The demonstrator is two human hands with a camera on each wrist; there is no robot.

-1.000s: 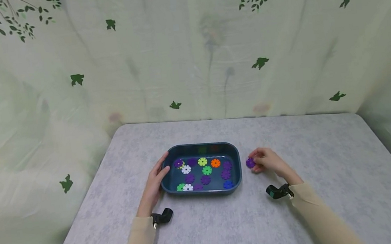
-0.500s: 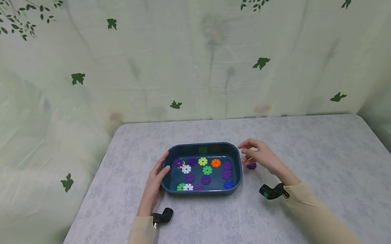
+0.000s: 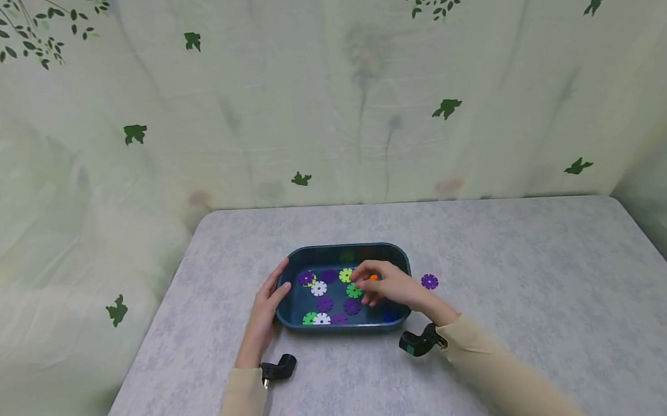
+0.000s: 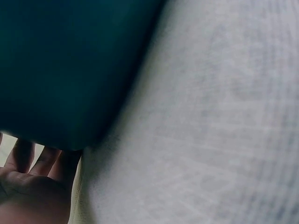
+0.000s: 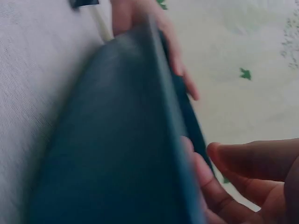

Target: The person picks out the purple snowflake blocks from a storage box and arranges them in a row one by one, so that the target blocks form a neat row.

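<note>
A dark blue-green tray (image 3: 336,329) sits on the table, with several notched plastic interlocking discs lying flat in it. Among them are a white disc (image 3: 318,289), a green disc (image 3: 353,291) and a yellow disc (image 3: 345,275). My left hand (image 3: 261,316) holds the tray's left end, its thumb over the rim and its fingers along the outside. Over the right half of the tray is my right hand (image 3: 388,285), fingers loosely bent, nothing visible between them; it partly hides an orange disc (image 3: 374,277). One purple disc (image 3: 430,282) lies outside, just right of the tray.
The grey table (image 3: 533,281) extends around the tray. A curtain (image 3: 321,99) with leaf prints hangs behind it. Each wrist carries a black camera, the left camera (image 3: 279,367) near the tray's front left and the right camera (image 3: 419,341) near its front right.
My right hand let go of the purple disc on the table right of the tray, then moved left over the tray. My left hand has stayed at the tray's left end.
</note>
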